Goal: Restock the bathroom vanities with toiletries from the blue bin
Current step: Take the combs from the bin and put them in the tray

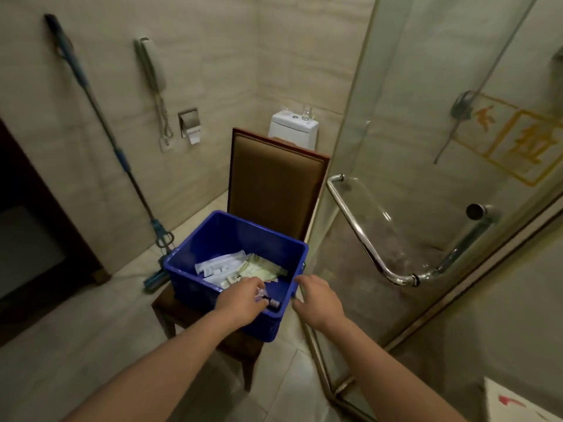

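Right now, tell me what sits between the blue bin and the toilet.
The chair's padded backrest stands between the blue bin and the toilet, shown in the head view.

The left hand (242, 300) hides part of a small clear-wrapped item inside the blue plastic bin (213, 239); the white packets (222, 266) bear print too blurred to read.
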The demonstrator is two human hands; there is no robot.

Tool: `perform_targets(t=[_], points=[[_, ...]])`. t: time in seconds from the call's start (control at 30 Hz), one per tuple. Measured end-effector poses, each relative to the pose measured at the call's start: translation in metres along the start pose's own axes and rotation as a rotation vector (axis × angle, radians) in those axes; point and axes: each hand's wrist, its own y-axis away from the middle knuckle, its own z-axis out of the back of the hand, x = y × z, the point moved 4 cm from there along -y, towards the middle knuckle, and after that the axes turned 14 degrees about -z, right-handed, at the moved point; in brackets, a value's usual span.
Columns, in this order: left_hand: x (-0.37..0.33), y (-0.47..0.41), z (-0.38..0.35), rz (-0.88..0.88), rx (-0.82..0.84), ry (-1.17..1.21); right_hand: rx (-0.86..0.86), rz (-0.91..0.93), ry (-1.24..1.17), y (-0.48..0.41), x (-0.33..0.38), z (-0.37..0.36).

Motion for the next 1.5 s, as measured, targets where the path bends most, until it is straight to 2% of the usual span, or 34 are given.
perform_targets(t=[0.3, 0.5, 0.77, 1.07, 1.5], points=[[0.026, 0.000, 0.002, 0.157, -0.122, 0.009, 0.087, 0.138, 0.073, -0.050, 0.016, -0.016], [0.044, 0.000, 0.017, 0.194, -0.186, 0.022, 0.117, 0.208, 0.084, -0.075, 0.039, -0.028], [0.086, -0.022, 0.030, 0.233, -0.145, 0.041, 0.173, 0.204, 0.088, -0.114, 0.066, -0.048], [0.157, -0.105, 0.051, 0.171, 0.021, 0.058, 0.235, 0.014, 0.107, -0.189, 0.089, -0.073], [0.242, -0.216, 0.058, -0.077, 0.346, 0.032, 0.285, -0.451, -0.113, -0.236, 0.106, -0.123]])
